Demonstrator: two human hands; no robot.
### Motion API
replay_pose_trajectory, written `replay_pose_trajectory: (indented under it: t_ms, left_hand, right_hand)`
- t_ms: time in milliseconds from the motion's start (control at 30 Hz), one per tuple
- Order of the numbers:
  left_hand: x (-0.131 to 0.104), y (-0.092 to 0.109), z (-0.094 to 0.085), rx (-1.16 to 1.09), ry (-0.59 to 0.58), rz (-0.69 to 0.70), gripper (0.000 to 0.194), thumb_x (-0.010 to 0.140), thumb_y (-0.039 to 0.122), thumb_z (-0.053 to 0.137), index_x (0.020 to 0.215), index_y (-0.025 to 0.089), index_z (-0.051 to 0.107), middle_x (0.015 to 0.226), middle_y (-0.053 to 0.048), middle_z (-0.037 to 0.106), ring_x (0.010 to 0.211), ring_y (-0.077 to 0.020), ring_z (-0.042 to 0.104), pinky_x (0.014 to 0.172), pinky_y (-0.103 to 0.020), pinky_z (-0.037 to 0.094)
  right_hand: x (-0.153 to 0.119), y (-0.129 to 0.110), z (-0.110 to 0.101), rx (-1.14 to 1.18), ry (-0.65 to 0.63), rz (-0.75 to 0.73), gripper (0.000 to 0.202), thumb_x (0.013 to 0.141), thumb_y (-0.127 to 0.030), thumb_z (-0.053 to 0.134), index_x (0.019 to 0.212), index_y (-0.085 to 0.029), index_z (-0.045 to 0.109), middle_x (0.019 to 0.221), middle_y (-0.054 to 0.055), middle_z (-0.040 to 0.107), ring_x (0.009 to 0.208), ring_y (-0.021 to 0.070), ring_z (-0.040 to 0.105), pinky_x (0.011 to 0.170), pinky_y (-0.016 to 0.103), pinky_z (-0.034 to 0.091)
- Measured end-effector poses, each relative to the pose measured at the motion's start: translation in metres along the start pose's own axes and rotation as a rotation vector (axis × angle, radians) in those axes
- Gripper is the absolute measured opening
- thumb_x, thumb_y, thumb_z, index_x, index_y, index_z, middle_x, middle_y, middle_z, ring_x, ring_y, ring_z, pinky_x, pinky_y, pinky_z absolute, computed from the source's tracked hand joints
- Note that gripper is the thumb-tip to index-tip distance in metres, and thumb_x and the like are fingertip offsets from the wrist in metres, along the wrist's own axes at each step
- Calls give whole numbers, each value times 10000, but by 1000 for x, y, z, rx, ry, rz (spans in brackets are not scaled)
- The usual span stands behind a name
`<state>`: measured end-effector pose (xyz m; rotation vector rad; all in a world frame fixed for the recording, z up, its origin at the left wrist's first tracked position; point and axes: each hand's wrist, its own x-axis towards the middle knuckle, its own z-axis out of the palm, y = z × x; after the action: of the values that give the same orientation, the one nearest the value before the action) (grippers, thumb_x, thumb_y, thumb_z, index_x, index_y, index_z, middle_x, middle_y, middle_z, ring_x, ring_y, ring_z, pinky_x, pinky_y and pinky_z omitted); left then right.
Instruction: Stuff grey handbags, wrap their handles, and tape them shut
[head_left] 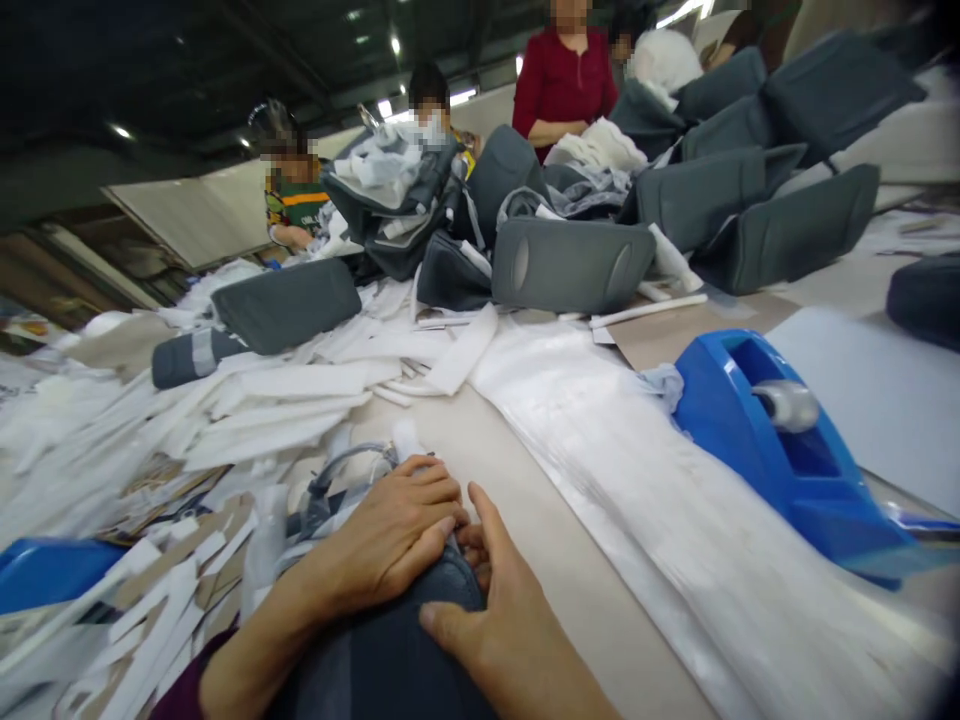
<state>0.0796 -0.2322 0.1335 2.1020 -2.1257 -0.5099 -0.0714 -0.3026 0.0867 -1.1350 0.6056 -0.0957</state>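
A dark blue-grey handbag (405, 655) lies close in front of me at the bottom of the head view, its lower part cut off by the frame. Across its upper edge rests my left hand (405, 525), fingers curled over the far side. My right hand (499, 590) grips the bag's right corner, with the thumb on the near face and the other fingers behind the edge. Just beyond the left wrist, a handle wrapped in clear film (349, 465) arches up. The fingertips of both hands are partly hidden.
A blue tape dispenser (787, 490) stands right, beside a stack of white plastic sheets (637, 470). White foam strips (292, 390) and paper scraps (187, 590) litter the left. More grey bags (574, 265) are piled at the back, where several people (566, 85) stand.
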Motion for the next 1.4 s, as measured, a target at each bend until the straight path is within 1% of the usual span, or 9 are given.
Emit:
replay_pose_trajectory:
  t_ms: [333, 567, 733, 800, 867, 1000, 1200, 1300, 1400]
  left_hand:
    - [-5, 0, 17, 204, 161, 72, 264, 916, 182, 354, 700, 180, 506, 723, -26, 572, 753, -176, 488, 886, -376, 373]
    - [-9, 11, 27, 244, 298, 69, 199, 863, 154, 434, 707, 181, 555, 696, -13, 598, 721, -171, 488, 854, -360, 369]
    - [-12, 14, 30, 191, 289, 110, 219, 887, 179, 466, 688, 182, 555, 667, 3, 611, 709, -162, 511, 848, -361, 343]
    - [-12, 12, 31, 189, 302, 136, 236, 894, 189, 475, 668, 182, 542, 656, 3, 613, 698, -157, 515, 835, -355, 340]
    - [-13, 9, 32, 211, 321, 156, 247, 892, 195, 492, 648, 182, 526, 646, 4, 613, 693, -154, 519, 830, -353, 339]
    - [-14, 8, 31, 221, 323, 178, 241, 902, 210, 496, 664, 186, 521, 672, 4, 626, 703, -153, 537, 855, -358, 346]
    - [-11, 5, 28, 160, 269, 187, 264, 931, 197, 418, 687, 185, 519, 695, 2, 606, 700, -148, 521, 859, -333, 368]
    - [-9, 2, 27, 136, 235, 186, 337, 968, 207, 339, 687, 176, 521, 703, -16, 587, 701, -149, 504, 837, -336, 370]
    - [-9, -1, 23, 65, 205, 194, 368, 980, 207, 286, 714, 171, 536, 707, -22, 576, 706, -151, 499, 837, -349, 362]
  right_hand:
    - [-8, 6, -5, -46, -138, -53, 1103, 626, -204, 678, 1534, -159, 52, 1191, 109, 608, 1068, 269, 602, 939, 390, 470]
    - [-25, -9, 2, -403, -46, -179, 1112, 505, -125, 781, 1496, -223, 286, 1500, 87, 365, 1418, 280, 260, 1166, 385, 237]
    - [-26, -17, -15, -663, -147, -248, 860, 517, -192, 807, 1330, -212, 529, 1299, 97, 581, 1187, 320, 528, 989, 401, 424]
    - [-9, -32, -25, -839, -238, -228, 509, 619, -174, 717, 1124, -197, 659, 1044, 72, 697, 948, 271, 634, 827, 346, 475]
    - [22, -59, -31, -1102, -159, -300, 266, 719, -135, 608, 962, -188, 703, 908, 80, 711, 856, 250, 643, 774, 330, 459]
    - [113, -117, -20, -1659, 111, -600, 421, 805, -10, 453, 1175, -135, 608, 1154, 173, 622, 1029, 292, 584, 819, 375, 457]
    - [212, -140, -11, -1719, 7, -730, 576, 840, 69, 397, 1371, -146, 456, 1411, 157, 467, 1312, 320, 356, 1050, 513, 273]
    - [227, -138, -21, -1678, -69, -819, 397, 879, 33, 421, 1225, -84, 575, 1371, 150, 510, 1365, 286, 289, 1106, 514, 162]
    - [211, -144, -27, -1571, -87, -1087, 218, 890, -16, 444, 907, -35, 661, 1234, 116, 617, 1378, 260, 300, 1111, 491, 179]
